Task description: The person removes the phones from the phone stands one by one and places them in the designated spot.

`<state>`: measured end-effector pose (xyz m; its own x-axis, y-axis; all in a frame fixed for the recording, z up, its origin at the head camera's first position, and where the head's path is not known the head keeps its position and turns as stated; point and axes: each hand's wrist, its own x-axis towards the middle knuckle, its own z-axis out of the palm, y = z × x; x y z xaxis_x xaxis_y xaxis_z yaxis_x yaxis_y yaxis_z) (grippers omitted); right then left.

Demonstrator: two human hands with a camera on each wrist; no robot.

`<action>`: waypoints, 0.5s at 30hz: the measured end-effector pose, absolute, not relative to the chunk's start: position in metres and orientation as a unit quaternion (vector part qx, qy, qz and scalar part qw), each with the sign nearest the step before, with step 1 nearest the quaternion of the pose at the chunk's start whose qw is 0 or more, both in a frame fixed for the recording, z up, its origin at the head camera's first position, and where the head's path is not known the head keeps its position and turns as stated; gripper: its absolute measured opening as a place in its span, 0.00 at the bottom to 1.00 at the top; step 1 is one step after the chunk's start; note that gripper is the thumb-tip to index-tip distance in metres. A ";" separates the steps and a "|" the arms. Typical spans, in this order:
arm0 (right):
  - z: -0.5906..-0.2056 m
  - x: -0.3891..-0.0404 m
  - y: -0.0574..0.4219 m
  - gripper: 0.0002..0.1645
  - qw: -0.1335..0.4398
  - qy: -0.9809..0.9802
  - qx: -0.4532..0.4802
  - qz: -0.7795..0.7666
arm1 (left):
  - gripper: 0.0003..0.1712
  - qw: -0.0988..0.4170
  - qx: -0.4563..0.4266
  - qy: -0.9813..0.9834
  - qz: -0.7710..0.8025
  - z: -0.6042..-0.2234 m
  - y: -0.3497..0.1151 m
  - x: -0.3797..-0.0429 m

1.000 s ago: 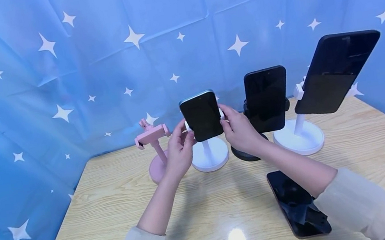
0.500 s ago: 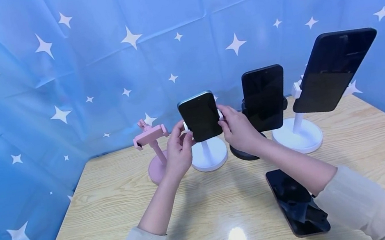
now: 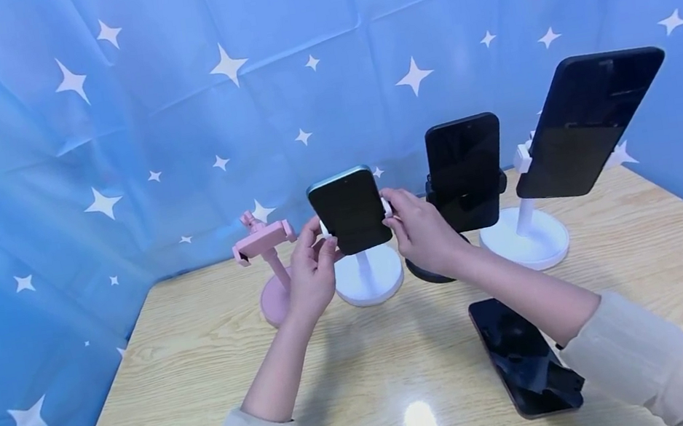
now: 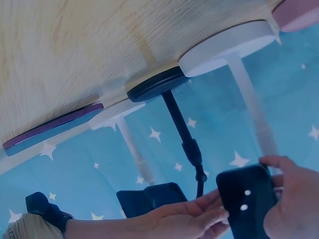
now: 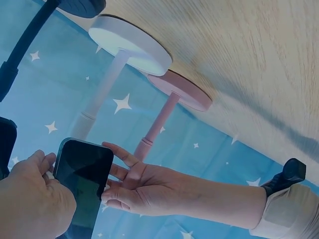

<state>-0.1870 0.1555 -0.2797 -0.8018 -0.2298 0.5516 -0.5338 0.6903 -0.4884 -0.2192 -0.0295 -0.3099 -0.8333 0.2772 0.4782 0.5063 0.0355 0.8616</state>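
Observation:
A teal-edged phone (image 3: pixel 350 212) sits upright, slightly tilted, between the white clamp arms of a white phone stand (image 3: pixel 368 275). My left hand (image 3: pixel 311 276) pinches the clamp arm at the phone's left side between thumb and fingers. On the other side, my right hand (image 3: pixel 427 233) pinches the right clamp arm. The left wrist view shows the back of a dark phone (image 4: pixel 245 199) between both hands; the right wrist view shows its dark screen (image 5: pixel 84 174). The clamp's back is mostly hidden.
A pink phone stand (image 3: pixel 264 239) with no phone stands left. To the right are a black stand (image 3: pixel 430 273) and another white stand (image 3: pixel 528 244), each holding a dark phone. Another phone (image 3: pixel 525 355) lies flat on the wooden table (image 3: pixel 175 385), under the right forearm. A starry blue curtain (image 3: pixel 179 104) hangs behind.
The phone and clamp have shifted slightly left, and both hands have followed, still gripping the clamp arms. The whole view has drifted a little too. The other stands stay in place.

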 end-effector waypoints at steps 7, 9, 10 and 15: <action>-0.278 -0.176 0.156 0.19 0.250 -0.883 0.237 0.318 | 0.18 0.085 -0.287 -0.699 -0.650 -0.307 -0.033 -0.210; -0.278 -0.172 0.156 0.18 0.257 -0.880 0.245 0.316 | 0.17 0.084 -0.294 -0.697 -0.649 -0.306 -0.035 -0.206; -0.278 -0.169 0.157 0.18 0.260 -0.878 0.247 0.316 | 0.17 0.081 -0.296 -0.697 -0.648 -0.305 -0.036 -0.204; -0.275 -0.155 0.159 0.19 0.271 -0.870 0.258 0.321 | 0.17 0.073 -0.309 -0.694 -0.646 -0.301 -0.039 -0.192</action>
<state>-0.1552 0.1592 -0.2746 -0.7200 -0.2738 0.6377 -0.6226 0.6608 -0.4192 -0.1915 -0.0390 -0.3007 -0.7981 0.3352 0.5006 0.5230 -0.0272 0.8519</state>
